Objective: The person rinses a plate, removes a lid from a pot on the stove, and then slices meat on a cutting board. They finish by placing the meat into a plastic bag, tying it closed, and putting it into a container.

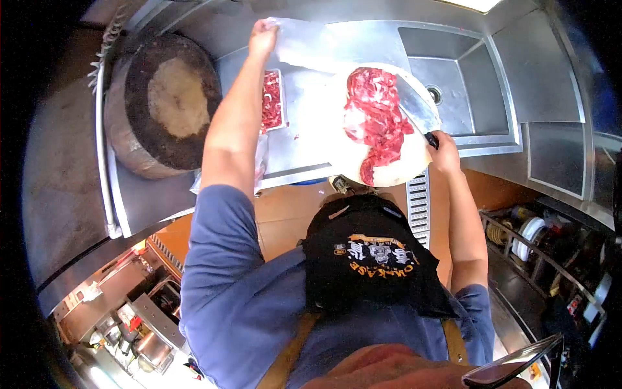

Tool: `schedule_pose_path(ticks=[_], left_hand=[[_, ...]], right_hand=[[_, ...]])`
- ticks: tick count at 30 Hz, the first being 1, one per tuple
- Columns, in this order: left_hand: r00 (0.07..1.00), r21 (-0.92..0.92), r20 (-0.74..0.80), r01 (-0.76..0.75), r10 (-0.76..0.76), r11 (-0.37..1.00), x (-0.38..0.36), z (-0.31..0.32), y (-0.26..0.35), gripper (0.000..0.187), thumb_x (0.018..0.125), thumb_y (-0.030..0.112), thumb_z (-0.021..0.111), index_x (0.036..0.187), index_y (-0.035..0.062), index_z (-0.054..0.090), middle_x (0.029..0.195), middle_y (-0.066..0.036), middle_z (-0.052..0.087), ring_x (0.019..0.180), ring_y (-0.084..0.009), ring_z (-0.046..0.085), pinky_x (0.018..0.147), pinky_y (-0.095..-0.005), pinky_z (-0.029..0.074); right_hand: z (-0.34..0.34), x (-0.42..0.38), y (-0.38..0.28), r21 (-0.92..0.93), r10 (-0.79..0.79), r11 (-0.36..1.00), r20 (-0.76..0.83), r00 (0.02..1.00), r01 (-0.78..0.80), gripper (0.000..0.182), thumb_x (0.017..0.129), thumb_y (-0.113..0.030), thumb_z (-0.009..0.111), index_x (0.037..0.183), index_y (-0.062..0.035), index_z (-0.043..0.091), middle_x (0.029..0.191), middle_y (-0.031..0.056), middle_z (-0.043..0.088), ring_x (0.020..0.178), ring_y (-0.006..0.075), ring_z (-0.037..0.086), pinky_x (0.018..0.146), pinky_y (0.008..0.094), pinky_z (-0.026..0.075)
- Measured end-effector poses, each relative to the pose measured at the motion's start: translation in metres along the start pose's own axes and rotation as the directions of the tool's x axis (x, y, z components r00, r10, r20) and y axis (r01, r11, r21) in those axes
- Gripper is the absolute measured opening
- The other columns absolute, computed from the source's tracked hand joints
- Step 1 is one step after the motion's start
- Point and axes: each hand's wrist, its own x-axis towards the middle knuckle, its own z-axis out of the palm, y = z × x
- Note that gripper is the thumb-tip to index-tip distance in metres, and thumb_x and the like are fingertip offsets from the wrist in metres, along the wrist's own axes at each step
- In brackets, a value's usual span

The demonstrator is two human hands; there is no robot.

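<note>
My right hand (pixel 444 153) is closed round the black handle of a cleaver (pixel 418 110), whose broad blade lies along the right side of a heap of sliced raw meat (pixel 376 117). The red meat rests on a round white cutting board (pixel 411 165). Up and to the left, my left hand (pixel 264 37) pinches the corner of a clear plastic bag (pixel 304 42), which stretches right toward the board. Below that arm, a white tray (pixel 284 117) of red meat pieces is partly hidden.
A thick round chopping block (pixel 178 97) stands at the left of the steel counter (pixel 304 152). Right of the board is a steel sink (pixel 483 84) with a drain. A rack with dishes (pixel 531 236) stands at the lower right. Another plastic bag (pixel 261 159) lies by my left forearm.
</note>
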Motion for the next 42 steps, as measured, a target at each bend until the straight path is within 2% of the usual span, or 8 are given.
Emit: schedule_pose_path(ticks=[4,7,10,16,28,33,39,42], left_hand=[[0.956,0.607,-0.281,0.110,0.083,0.787,-0.045,0.008,-0.001,0.055,0.076,0.019,0.068,0.127,0.0009,0.056,0.105,-0.021,0.064,0.097,-0.0405,0.060,0.090,-0.0476,0.049],[0.925,0.446,0.055,-0.359,0.375,0.820,-0.139,0.031,0.039,0.067,0.072,0.029,0.078,0.129,0.0025,0.054,0.115,-0.026,0.056,0.111,-0.0402,0.052,0.097,-0.0489,0.042],[0.967,0.442,0.155,-0.252,0.203,0.861,-0.246,0.053,0.088,0.067,0.076,0.031,0.077,0.132,0.0030,0.051,0.125,-0.026,0.048,0.118,-0.0436,0.044,0.100,-0.0500,0.037],[0.943,0.330,0.315,-0.006,-0.104,0.944,-0.360,0.092,0.097,0.047,0.075,0.038,0.078,0.100,-0.0001,0.065,0.093,-0.019,0.059,0.093,-0.0363,0.057,0.082,-0.0469,0.047],[0.992,0.693,0.105,-0.024,-0.068,0.721,-0.424,0.162,0.152,0.060,0.072,0.022,0.078,0.126,0.0107,0.055,0.106,-0.015,0.059,0.100,-0.0347,0.059,0.083,-0.0467,0.049],[0.865,0.215,0.022,0.486,-0.501,0.847,-0.343,0.138,0.231,0.038,0.075,0.017,0.073,0.110,0.0044,0.064,0.082,-0.006,0.070,0.069,-0.0148,0.065,0.066,-0.0313,0.053],[0.960,0.036,-0.150,0.243,-0.235,0.969,-0.228,0.089,0.339,0.021,0.089,0.016,0.066,0.104,0.0025,0.061,0.057,-0.003,0.058,0.046,-0.0127,0.056,0.042,-0.0301,0.046],[0.984,-0.259,-0.137,0.078,-0.117,0.963,-0.185,0.083,0.392,0.013,0.098,0.014,0.055,0.094,0.0037,0.062,0.087,-0.009,0.070,0.068,-0.0158,0.068,0.060,-0.0280,0.056]], right_hand=[[-0.004,-0.002,-0.005,-0.086,0.024,0.996,0.009,1.000,-0.023,0.038,0.081,-0.017,0.070,0.117,-0.0078,0.061,0.114,0.0187,0.065,0.105,0.0405,0.060,0.092,0.0486,0.048],[-0.017,-0.004,-0.021,-0.121,0.072,0.990,-0.013,0.997,-0.073,0.037,0.082,-0.017,0.068,0.117,-0.0079,0.060,0.112,0.0181,0.066,0.105,0.0406,0.060,0.092,0.0492,0.048],[-0.029,0.000,-0.017,-0.224,0.031,0.973,-0.070,0.997,-0.046,0.036,0.083,-0.017,0.068,0.117,-0.0079,0.061,0.110,0.0178,0.066,0.105,0.0405,0.060,0.091,0.0488,0.048],[-0.038,-0.003,0.011,0.450,0.201,0.874,0.007,0.980,-0.182,0.033,0.088,-0.011,0.068,0.118,-0.0011,0.059,0.106,0.0127,0.067,0.097,0.0241,0.064,0.089,0.0351,0.049],[-0.038,0.030,0.100,0.827,-0.020,0.524,0.251,0.968,-0.204,0.027,0.093,-0.006,0.064,0.117,0.0005,0.057,0.099,0.0021,0.064,0.091,0.0102,0.058,0.083,0.0248,0.046],[-0.066,0.056,0.123,0.817,-0.172,0.560,0.274,0.946,-0.134,0.026,0.093,-0.008,0.063,0.116,0.0007,0.057,0.096,0.0029,0.064,0.088,0.0100,0.058,0.081,0.0242,0.046],[-0.099,0.064,0.130,0.836,-0.223,0.528,0.309,0.925,-0.152,0.024,0.093,-0.006,0.061,0.115,0.0014,0.057,0.098,0.0043,0.064,0.091,0.0116,0.059,0.084,0.0256,0.046],[-0.090,0.065,0.145,0.854,-0.241,0.494,0.317,0.917,-0.165,0.023,0.094,-0.006,0.061,0.115,0.0018,0.056,0.099,0.0052,0.064,0.092,0.0124,0.060,0.084,0.0262,0.046]])
